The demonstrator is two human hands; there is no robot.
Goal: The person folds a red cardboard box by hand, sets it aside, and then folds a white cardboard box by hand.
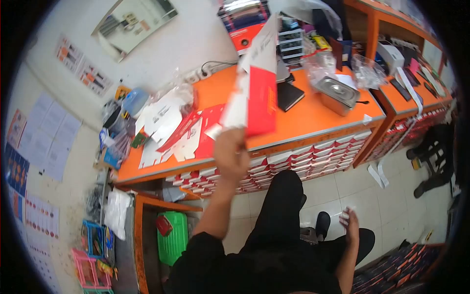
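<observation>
My left hand (231, 154) is closed on the lower corner of a red and white cardboard sheet (262, 98), which looks like an unfolded box. The sheet stands up above the orange table (313, 120) and is blurred by motion. Left of it, more red and white flattened cardboard pieces (188, 134) lie in a loose pile on the table. My right hand (350, 224) hangs low near my right knee, away from the table. Its fingers are apart, and nothing shows in it.
A black notebook (290, 95) and a metal container (337, 94) lie right of the sheet. Clear plastic bags (320, 66) sit behind. Stacked red and white boxes (293, 164) fill the table's front. A green crate (172, 235) stands below at left.
</observation>
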